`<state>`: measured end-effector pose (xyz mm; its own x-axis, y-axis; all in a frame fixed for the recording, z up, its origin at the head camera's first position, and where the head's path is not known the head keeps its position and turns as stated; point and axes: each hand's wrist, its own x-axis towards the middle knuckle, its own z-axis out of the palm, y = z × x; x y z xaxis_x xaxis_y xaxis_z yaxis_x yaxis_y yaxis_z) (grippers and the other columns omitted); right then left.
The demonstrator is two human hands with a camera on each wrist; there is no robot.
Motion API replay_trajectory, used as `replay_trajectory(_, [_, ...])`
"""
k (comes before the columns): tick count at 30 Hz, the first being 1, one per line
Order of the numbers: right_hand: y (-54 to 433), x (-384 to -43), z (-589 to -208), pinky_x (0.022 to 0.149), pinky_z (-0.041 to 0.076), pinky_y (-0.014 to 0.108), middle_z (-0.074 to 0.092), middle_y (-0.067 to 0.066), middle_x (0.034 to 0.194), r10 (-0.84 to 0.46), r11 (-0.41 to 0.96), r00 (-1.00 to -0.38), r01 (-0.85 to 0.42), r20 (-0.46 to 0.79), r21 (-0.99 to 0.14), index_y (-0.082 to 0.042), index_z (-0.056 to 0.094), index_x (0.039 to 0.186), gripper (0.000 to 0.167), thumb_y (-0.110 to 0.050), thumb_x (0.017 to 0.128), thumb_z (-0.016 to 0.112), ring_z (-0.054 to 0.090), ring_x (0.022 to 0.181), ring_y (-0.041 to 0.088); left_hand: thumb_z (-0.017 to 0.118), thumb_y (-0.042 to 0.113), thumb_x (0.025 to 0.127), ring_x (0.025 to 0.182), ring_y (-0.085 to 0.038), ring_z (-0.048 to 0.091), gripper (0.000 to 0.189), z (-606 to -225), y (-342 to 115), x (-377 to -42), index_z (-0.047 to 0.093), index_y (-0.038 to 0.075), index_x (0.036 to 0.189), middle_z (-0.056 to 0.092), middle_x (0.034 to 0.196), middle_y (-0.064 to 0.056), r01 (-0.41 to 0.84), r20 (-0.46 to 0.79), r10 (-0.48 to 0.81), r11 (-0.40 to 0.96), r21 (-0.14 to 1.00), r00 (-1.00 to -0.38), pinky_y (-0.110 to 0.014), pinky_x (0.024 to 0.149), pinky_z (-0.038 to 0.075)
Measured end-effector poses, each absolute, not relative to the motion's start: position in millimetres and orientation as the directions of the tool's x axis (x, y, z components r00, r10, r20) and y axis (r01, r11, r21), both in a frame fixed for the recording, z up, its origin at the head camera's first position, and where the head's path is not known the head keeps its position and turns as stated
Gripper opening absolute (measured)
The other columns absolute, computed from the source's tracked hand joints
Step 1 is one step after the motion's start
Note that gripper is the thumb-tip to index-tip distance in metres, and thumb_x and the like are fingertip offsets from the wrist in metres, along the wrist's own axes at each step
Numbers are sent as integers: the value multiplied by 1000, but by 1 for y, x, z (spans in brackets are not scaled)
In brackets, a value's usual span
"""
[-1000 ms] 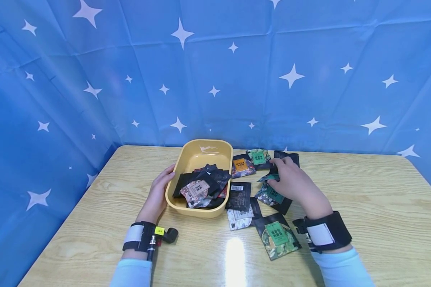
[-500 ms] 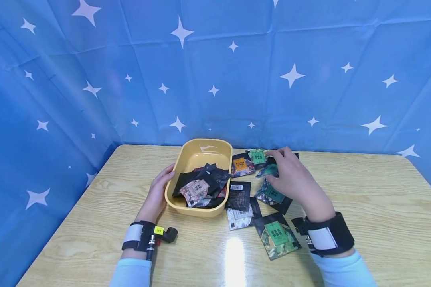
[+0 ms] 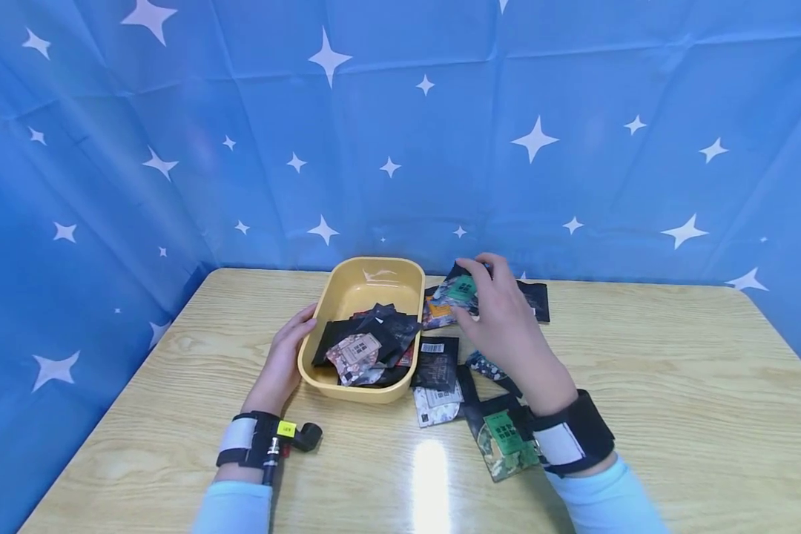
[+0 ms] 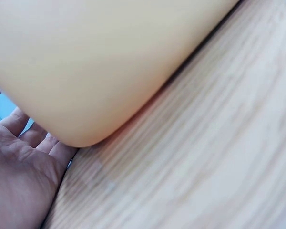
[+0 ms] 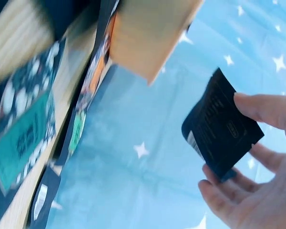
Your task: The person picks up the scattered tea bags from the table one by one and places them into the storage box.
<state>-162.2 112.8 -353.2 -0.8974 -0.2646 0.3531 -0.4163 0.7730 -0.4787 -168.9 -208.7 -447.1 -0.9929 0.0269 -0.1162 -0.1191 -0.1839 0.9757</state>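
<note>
In the head view, my right hand [image 3: 510, 326] pinches a black sachet with a green label [image 3: 463, 288], raised over the other sachets to the right of the bin. The right wrist view shows the back of this sachet [image 5: 224, 129] between the thumb and fingers. My left hand [image 3: 285, 352] holds the left side of a yellow plastic bin [image 3: 363, 395], fingertips at its rim. Close up in the left wrist view, the fingers of the left hand [image 4: 31, 162] lie against the outer wall of the bin [image 4: 95, 71]. Inside it several black sachets [image 3: 360, 348] are heaped.
Right of the bin lie an orange-labelled sachet [image 3: 437, 314], a black one with a barcode [image 3: 436, 363], a white floral one [image 3: 440, 404] and a large green-labelled one [image 3: 503, 437]. Another black sachet [image 3: 536, 298] lies farther right. A blue star-patterned cloth [image 3: 400, 133] hangs behind the table.
My right hand has picked up the green-labelled sachet and moved it up and left towards the bin. The left hand stays at the bin; the whole head view has shifted slightly.
</note>
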Motion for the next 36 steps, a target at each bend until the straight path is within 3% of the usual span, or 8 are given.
replay_trajectory(9, [70,-173,-363,82,52,45,34,24,144,-346,743,-868,-486,356,-461,-4,44,144,60,-20,93,71,53,111,35,38,14,104,144,-27,28,52,-450,-209,-168,30,0,153,27,159,-13,-121,-119,24,-212,970,-993,-38,118,25])
replay_trajectory(14, [45,-184,-370,85,52,44,35,23,143,-379,757,-882,-469,278,-456,-5,47,143,57,-24,94,68,53,112,32,38,14,103,143,-26,30,52,-449,-211,-168,31,1,153,29,158,-13,-122,-118,29,-198,973,-993,-37,118,26])
replay_trajectory(22, [17,-198,-374,81,53,37,40,19,136,-474,795,-864,-502,169,-340,-7,48,142,56,-29,95,67,54,101,25,39,15,103,144,-28,27,53,-449,-213,-169,31,1,153,27,159,-14,-124,-122,22,-201,972,-992,-39,118,24])
replay_trajectory(26, [15,-200,-378,97,47,44,35,21,145,-487,809,-865,-499,121,-311,-8,45,146,64,-42,95,64,50,120,32,39,14,103,143,-27,29,52,-449,-212,-170,31,1,153,28,158,-14,-124,-122,25,-220,967,-992,-38,118,25])
replay_trajectory(29, [18,-201,-382,114,31,51,25,23,155,-497,818,-863,-501,90,-284,-10,41,150,68,-50,97,56,31,140,37,41,15,103,143,-26,29,52,-450,-211,-171,32,1,153,29,158,-13,-126,-124,25,-218,968,-992,-37,117,26])
replay_trajectory(32, [23,-201,-384,118,21,53,18,23,160,-509,814,-857,-509,79,-278,-11,37,152,69,-52,99,49,19,146,37,40,14,103,143,-27,29,53,-450,-211,-171,31,0,153,28,158,-15,-115,-112,24,-220,969,-993,-38,118,26])
replay_trajectory(36, [31,-202,-384,118,19,52,15,22,161,-520,802,-850,-519,81,-295,-11,36,153,66,-51,101,44,17,147,36,40,12,102,143,-29,29,52,-451,-209,-172,31,-3,152,29,157,-16,-100,-99,15,-232,968,-995,-39,118,25])
